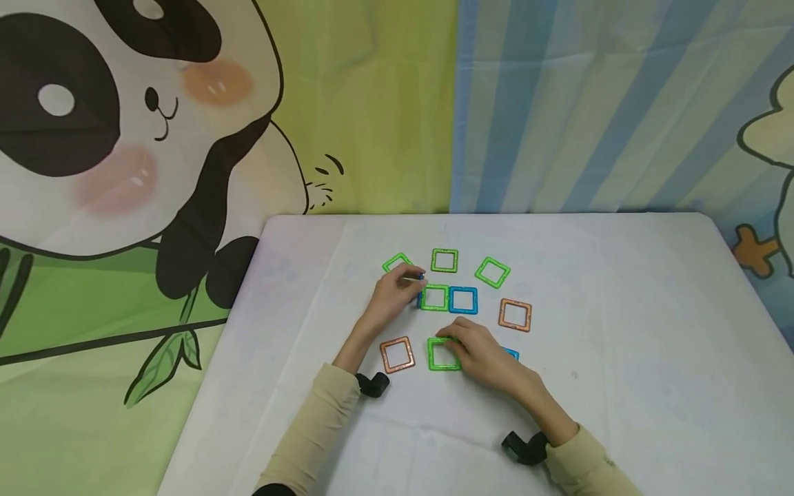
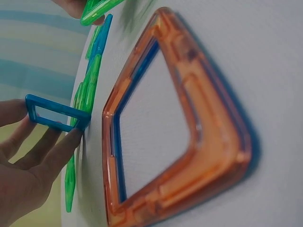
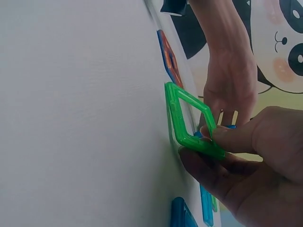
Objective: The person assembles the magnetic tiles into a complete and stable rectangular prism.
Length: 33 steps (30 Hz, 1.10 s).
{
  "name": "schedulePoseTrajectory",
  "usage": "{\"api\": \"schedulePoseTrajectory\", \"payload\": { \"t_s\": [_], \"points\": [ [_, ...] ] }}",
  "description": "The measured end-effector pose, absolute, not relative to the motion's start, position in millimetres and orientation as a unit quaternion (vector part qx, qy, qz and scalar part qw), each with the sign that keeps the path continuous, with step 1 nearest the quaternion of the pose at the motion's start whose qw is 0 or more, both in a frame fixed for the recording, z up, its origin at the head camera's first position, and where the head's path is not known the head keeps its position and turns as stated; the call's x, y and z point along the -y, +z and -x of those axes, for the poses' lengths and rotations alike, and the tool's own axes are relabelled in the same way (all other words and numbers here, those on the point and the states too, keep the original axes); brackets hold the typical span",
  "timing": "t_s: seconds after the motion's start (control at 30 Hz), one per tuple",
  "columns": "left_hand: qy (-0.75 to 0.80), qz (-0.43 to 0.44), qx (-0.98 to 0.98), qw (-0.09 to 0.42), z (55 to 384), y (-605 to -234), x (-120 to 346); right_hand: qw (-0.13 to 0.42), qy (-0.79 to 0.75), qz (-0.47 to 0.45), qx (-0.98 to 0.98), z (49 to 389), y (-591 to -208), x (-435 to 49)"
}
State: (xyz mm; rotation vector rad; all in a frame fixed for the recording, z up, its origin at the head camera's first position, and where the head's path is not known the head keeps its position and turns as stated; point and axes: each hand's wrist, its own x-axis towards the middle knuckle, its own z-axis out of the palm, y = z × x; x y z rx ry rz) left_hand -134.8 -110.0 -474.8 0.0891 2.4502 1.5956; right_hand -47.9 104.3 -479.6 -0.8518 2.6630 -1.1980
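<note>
My left hand [image 1: 392, 297] pinches a blue square magnetic tile [image 2: 57, 106] between thumb and fingers. In the left wrist view this tile stands up from the table, its lower edge at the left side of a flat green tile [image 1: 435, 308]. A flat blue tile [image 1: 463, 311] lies against that green tile's right side. Closer to me, my right hand [image 1: 480, 350] grips another green square tile [image 3: 176, 120] by one edge, thumb on one face and fingers on the other. The right wrist view shows this tile tilted, close over the white table.
Around the hands lie loose tiles: green ones [image 1: 444, 270] [image 1: 493, 284] at the back, an orange one [image 1: 515, 328] at right and another orange one [image 1: 397, 370] at front left. A blue tile [image 1: 512, 353] is partly hidden by the right hand. Black wrist cameras [image 1: 526, 449] sit on both arms.
</note>
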Motion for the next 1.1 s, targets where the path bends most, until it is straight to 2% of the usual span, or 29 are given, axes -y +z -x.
{"api": "schedulePoseTrajectory", "payload": {
  "t_s": [0.47,1.1],
  "points": [
    [0.546,-0.031,-0.831,0.105,135,-476,110,0.029,-0.399,0.244,-0.883,58,-470,-103],
    [0.539,-0.033,-0.836,0.097,135,-477,109,-0.018,-0.402,0.247,-0.882,71,-466,-99]
  ]
}}
